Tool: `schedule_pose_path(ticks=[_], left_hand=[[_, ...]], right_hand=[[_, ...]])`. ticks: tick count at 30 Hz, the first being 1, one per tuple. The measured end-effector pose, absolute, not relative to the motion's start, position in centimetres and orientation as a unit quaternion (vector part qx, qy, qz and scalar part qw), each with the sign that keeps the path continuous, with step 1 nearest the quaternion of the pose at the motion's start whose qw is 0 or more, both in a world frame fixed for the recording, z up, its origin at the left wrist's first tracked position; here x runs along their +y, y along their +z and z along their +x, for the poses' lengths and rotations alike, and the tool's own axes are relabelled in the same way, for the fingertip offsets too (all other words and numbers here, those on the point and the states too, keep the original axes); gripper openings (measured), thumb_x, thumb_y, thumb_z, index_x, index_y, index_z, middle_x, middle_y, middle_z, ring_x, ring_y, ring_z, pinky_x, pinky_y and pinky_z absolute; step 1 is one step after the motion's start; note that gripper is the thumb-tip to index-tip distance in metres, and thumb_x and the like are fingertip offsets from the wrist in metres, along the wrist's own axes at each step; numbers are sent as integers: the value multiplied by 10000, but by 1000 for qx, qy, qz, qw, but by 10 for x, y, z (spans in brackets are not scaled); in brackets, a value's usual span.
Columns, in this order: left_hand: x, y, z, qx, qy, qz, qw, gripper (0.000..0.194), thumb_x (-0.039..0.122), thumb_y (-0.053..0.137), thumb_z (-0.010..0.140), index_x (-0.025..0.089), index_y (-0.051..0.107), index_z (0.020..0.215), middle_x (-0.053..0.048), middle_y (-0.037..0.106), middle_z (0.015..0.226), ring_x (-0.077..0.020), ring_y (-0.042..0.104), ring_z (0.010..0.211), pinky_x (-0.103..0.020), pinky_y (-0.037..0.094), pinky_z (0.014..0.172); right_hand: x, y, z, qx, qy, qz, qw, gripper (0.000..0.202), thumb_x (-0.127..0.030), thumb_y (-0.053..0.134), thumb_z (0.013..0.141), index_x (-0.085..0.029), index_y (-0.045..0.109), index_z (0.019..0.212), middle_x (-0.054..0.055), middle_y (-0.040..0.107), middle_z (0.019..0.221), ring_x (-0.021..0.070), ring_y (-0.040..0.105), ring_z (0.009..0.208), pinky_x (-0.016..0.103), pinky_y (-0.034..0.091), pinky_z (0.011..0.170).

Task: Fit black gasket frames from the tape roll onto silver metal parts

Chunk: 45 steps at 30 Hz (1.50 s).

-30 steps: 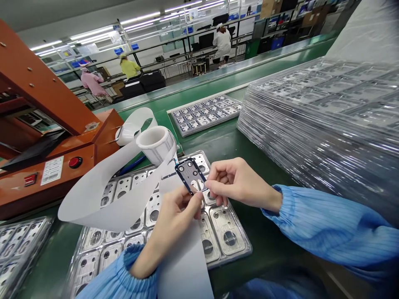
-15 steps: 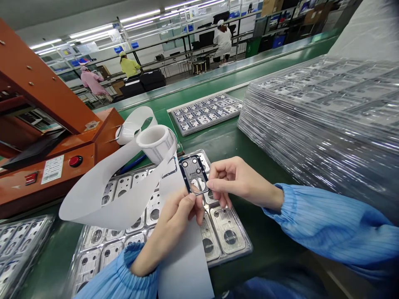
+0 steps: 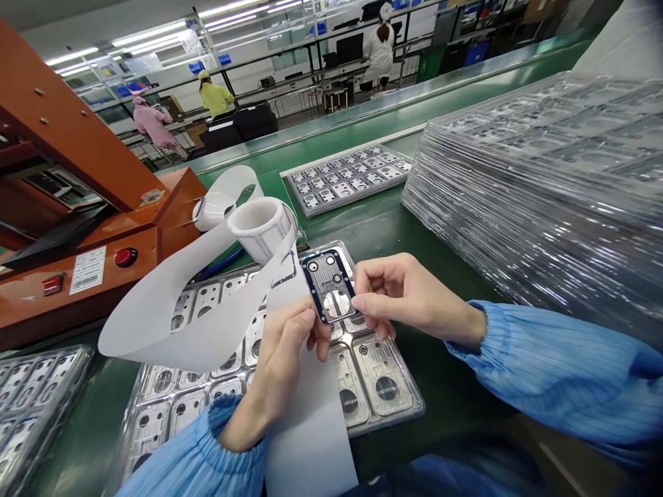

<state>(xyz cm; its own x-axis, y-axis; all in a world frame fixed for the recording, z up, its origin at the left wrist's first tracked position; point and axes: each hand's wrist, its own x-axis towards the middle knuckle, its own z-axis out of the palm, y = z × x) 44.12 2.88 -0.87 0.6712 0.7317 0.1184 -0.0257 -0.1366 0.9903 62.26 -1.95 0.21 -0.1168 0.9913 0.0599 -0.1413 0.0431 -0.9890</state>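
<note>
A small metal plate (image 3: 324, 273) with round holes and a black frame-shaped layer along its edges is held up between my hands. My left hand (image 3: 284, 345) pinches its lower left edge, fingers curled. On the right edge, my right hand (image 3: 398, 293) grips it between thumb and bent fingers. Beneath my left hand runs a long white backing strip (image 3: 308, 421), with a dark frame-shaped sticker (image 3: 284, 269) on it near the plate. Under both hands lies a clear plastic tray (image 3: 417, 407) of similar metal plates, partly covered by the strip.
A white roll (image 3: 259, 224) of labels stands behind the tray. An orange machine (image 3: 170, 214) with a red button is at left. A tall stack of clear trays (image 3: 497, 221) rises at right. Another filled tray (image 3: 352, 176) lies farther back. Several people sit at distant benches.
The metal plate has moved slightly right and more of its lower part shows. My left fingers have shifted from its bottom edge to the lower left side. My right hand keeps its grip.
</note>
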Motion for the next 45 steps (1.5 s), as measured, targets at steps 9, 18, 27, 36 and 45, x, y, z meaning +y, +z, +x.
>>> schedule_pose_path(ticks=[9, 18, 27, 36, 45], left_hand=[[28, -6, 440, 273, 287, 748, 532, 332, 274, 409, 892, 173, 479, 584, 30, 467, 486, -98, 420, 507, -243, 326, 543], [28, -3, 442, 291, 267, 771, 499, 343, 270, 424, 878, 170, 453, 551, 27, 468, 487, -90, 424, 487, -232, 326, 524], [29, -7, 438, 244, 268, 693, 623, 289, 262, 381, 885, 165, 530, 657, 6, 492, 536, -116, 417, 533, -262, 324, 558], [29, -7, 439, 242, 271, 685, 632, 301, 250, 386, 878, 169, 528, 624, 6, 486, 521, -120, 421, 542, -274, 316, 571], [30, -8, 437, 246, 262, 708, 608, 297, 269, 422, 887, 170, 513, 621, 18, 477, 513, -108, 415, 528, -263, 316, 575]], right_hand=[[-18, 2, 622, -508, 546, -430, 509, 247, -208, 718, 679, -134, 500, 591, -19, 547, 469, 75, 520, 363, 121, 415, 341], [-19, 3, 622, -513, 544, -437, 500, 236, -196, 705, 680, -136, 498, 585, -26, 530, 451, 71, 508, 362, 119, 413, 341], [-18, 3, 623, -496, 575, -411, 504, 221, -182, 695, 686, -136, 500, 595, -24, 554, 477, 69, 511, 361, 125, 418, 342], [-17, 2, 624, -488, 586, -404, 505, 250, -209, 722, 676, -132, 500, 592, -18, 564, 477, 69, 505, 352, 126, 405, 327], [-18, 3, 623, -494, 580, -410, 502, 222, -180, 698, 679, -132, 501, 590, -22, 563, 476, 69, 510, 354, 123, 409, 331]])
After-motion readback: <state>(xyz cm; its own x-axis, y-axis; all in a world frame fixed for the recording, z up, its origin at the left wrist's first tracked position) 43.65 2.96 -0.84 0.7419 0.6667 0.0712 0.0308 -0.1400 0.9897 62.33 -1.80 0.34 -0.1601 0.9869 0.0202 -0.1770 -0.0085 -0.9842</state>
